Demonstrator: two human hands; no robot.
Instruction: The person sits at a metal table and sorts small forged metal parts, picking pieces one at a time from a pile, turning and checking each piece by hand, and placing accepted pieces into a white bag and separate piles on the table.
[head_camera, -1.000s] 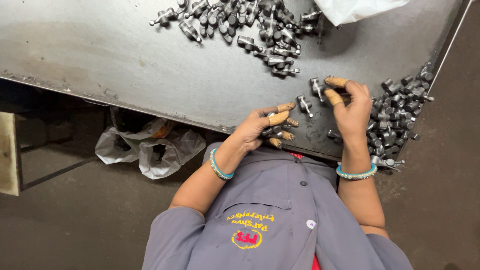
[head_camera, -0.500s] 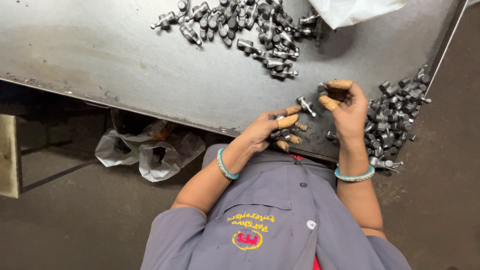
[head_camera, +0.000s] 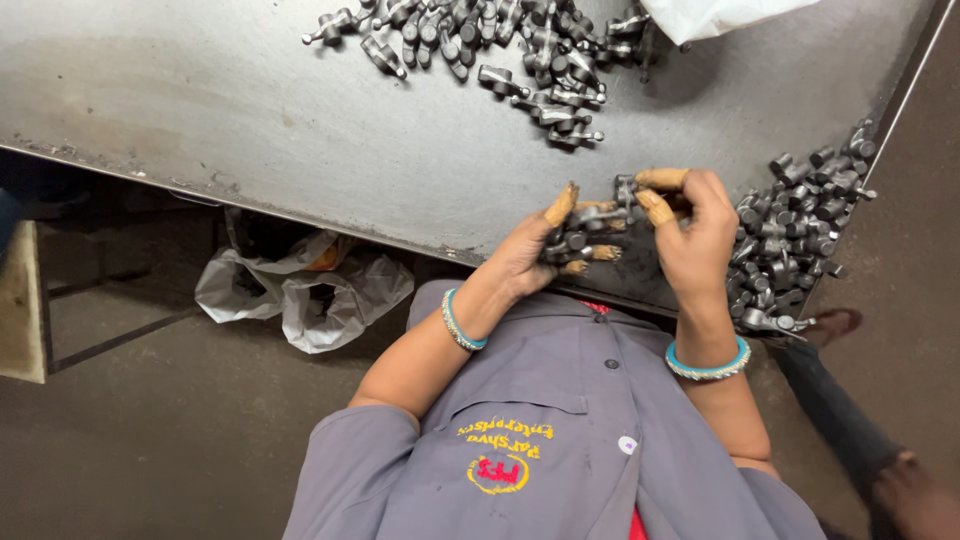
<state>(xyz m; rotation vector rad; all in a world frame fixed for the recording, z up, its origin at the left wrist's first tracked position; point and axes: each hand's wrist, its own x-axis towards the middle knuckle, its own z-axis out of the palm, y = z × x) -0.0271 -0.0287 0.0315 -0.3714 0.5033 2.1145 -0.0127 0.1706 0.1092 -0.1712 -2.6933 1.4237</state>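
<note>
I see the left hand (head_camera: 535, 250) cupping several small metal parts (head_camera: 572, 243) while the right hand (head_camera: 695, 235) pinches one (head_camera: 627, 190) at fingertip height, close to the pile (head_camera: 795, 235) at the steel table (head_camera: 250, 120) edge.

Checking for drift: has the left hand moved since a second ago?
Yes. The left hand shifted rightward along the table edge, closing on the right hand.

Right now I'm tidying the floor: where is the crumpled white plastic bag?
In the head view, the crumpled white plastic bag lies on the floor, left of the left hand, just under the metal table edge.
</note>
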